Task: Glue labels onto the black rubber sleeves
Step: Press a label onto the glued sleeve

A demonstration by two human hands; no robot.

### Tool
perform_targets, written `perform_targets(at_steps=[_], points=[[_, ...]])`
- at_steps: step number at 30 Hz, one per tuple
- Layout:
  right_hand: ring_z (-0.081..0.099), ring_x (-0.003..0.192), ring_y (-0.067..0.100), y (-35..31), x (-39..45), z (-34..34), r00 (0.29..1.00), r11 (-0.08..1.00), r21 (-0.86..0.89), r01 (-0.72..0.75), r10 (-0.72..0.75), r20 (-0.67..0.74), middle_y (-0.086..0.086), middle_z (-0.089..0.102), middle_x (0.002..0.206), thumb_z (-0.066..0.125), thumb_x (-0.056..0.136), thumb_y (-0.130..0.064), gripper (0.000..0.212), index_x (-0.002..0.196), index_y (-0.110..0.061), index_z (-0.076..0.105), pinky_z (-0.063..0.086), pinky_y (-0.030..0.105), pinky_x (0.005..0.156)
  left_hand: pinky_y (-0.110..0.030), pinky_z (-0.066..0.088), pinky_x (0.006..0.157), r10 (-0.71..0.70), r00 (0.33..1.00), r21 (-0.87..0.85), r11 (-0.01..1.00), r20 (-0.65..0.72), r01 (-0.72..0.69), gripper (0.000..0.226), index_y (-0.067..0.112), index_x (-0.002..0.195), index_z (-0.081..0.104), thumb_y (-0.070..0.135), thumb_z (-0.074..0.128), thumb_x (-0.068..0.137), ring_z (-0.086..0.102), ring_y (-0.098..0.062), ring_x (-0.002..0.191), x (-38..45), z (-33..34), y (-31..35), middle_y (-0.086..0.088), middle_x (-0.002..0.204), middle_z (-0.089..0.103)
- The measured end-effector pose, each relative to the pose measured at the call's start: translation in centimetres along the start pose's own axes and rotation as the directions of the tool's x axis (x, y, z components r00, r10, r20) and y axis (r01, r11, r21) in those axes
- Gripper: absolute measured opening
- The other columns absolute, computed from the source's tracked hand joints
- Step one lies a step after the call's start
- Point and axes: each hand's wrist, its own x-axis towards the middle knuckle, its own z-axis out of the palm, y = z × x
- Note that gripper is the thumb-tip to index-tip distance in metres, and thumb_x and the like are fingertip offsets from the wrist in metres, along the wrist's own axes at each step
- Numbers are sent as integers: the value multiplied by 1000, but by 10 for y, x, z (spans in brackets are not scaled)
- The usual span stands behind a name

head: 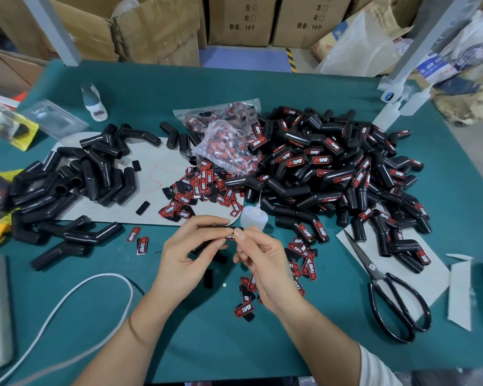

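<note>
A: Where's our sleeve [207,246]?
B: Above the table [179,344], gripped in our left hand [184,254]. Our right hand [260,257] pinches a label [231,235] onto its end.

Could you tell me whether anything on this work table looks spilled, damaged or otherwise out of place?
No spill or damage shows. Red-and-black labels have tumbled loose from the torn clear plastic bag across the green table, and black-handled scissors lie open near the right hand.
</note>
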Motion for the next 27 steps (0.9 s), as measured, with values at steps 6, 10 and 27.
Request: perform_targets(at_steps=[6, 10, 27], points=[[52, 69, 11, -1, 2, 0, 1000, 1000, -20, 6, -6, 4, -7, 50, 74, 70, 91, -42, 21, 80, -27, 78, 46, 31, 76, -46, 60, 90, -8, 1000, 61, 998, 3, 7, 17, 11, 110, 80, 11, 69, 97, 71, -24, 109, 1, -3, -2, -2, 118, 72], [51, 69, 12, -1, 2, -1, 1000, 1000, -22, 16, -16, 6, -5, 48, 73, 69, 91, -42, 21, 79, -28, 78, 48, 26, 74, -35, 56, 96, 10, 1000, 92, 996, 9, -11, 22, 13, 110, 79, 0, 73, 93, 71, -21, 109, 2, -4, -1, -3, 117, 73], [49, 67, 8, -3, 2, -1, 999, 992, -118, 51, -50, 14, -17, 49, 73, 65, 95, -44, 20, 88, -34, 80, 47, 18, 70, -31, 54, 98, -17, 1000, 99, 995, 17, 15, 23, 17, 110, 80, 4, 74, 92, 72, -21, 109, 4, -8, 0, -1, 115, 74]])
